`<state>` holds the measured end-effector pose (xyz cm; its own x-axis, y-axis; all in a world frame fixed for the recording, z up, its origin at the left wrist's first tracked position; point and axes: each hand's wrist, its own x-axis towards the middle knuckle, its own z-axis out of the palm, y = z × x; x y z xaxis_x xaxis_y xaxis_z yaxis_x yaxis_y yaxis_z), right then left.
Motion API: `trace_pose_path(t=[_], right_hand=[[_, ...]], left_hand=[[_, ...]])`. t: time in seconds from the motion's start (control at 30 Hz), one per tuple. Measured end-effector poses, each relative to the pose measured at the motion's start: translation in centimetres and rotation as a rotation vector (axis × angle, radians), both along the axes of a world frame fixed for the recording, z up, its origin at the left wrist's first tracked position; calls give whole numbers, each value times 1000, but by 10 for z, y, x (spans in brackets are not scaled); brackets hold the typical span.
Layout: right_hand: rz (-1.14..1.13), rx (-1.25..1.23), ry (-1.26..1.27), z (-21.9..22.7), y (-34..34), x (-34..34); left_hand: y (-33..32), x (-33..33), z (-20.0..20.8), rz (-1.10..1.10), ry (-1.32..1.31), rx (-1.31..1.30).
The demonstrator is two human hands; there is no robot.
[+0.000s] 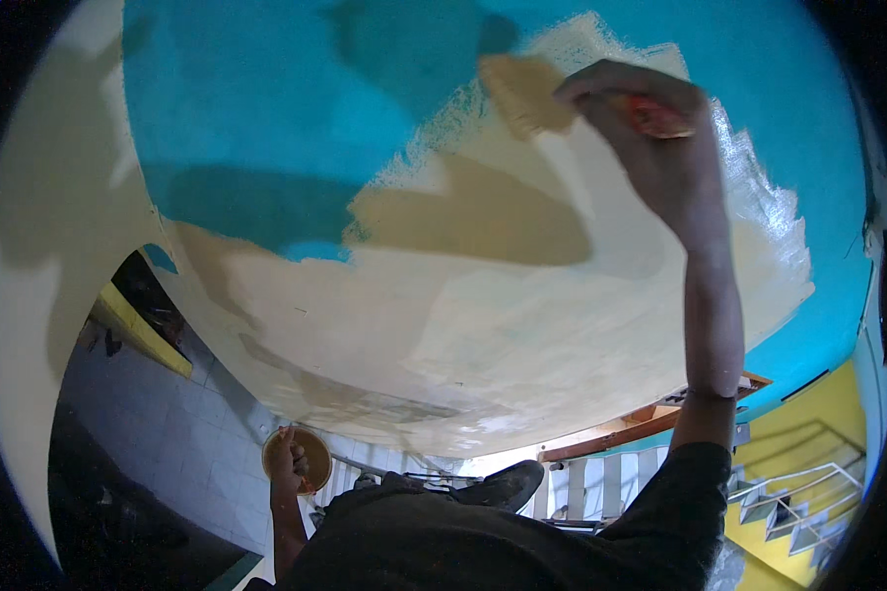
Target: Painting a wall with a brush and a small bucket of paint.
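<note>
My right hand (650, 148) is raised high and closed round a paintbrush. The brush's wide cream-coated bristles (527, 94) point left and look to be against the wall, and its reddish handle end (657, 118) shows behind my fingers. Cream paint (503, 315) covers the lower and middle wall, with ragged brush edges against the turquoise paint (256, 118) above and at both sides. Low at the left, my left hand (287, 459) is closed at the rim of a round paint bucket (317, 461). Its exact grip and the paint level are hard to make out.
Below my body are pale slats or steps (601, 483) and dark rails. At lower right, a staircase with metal railings (798, 502) runs along a yellow wall. A wooden ledge (641, 424) borders the painted wall's base. Tiled floor (187, 433) lies lower left, beside a cream wall edge.
</note>
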<state>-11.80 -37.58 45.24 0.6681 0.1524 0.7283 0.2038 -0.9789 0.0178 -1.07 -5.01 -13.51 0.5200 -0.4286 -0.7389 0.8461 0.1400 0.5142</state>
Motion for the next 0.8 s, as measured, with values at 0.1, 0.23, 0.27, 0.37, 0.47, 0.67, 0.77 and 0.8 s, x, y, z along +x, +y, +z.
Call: trace_pose_path(t=[0.1,0.23,0.27,0.37,0.47,0.67,0.77,0.8], right_hand=[[-125,-135,-75,27,16,-20],[-175,-424,-102,49,39,-36],[-235,-403,-165,47,41,-31],[-387,-509,-246,27,39,-2],[-468,-734,-194,-29,36,21],[-295,-568,-31,-132,63,59],[-79,-411,114,-172,76,79],[-70,-403,123,-191,76,89]], left_hand=[[-6,5,-4,65,-1,78],[-8,2,6,1,-49,-36],[-7,2,8,-5,-52,-54],[-3,-1,4,-17,-36,-104],[-10,-9,-7,-35,-2,-88],[-15,-16,-17,-108,98,-22],[-9,-23,-17,-101,85,-42],[-7,-25,-12,-68,68,-25]])
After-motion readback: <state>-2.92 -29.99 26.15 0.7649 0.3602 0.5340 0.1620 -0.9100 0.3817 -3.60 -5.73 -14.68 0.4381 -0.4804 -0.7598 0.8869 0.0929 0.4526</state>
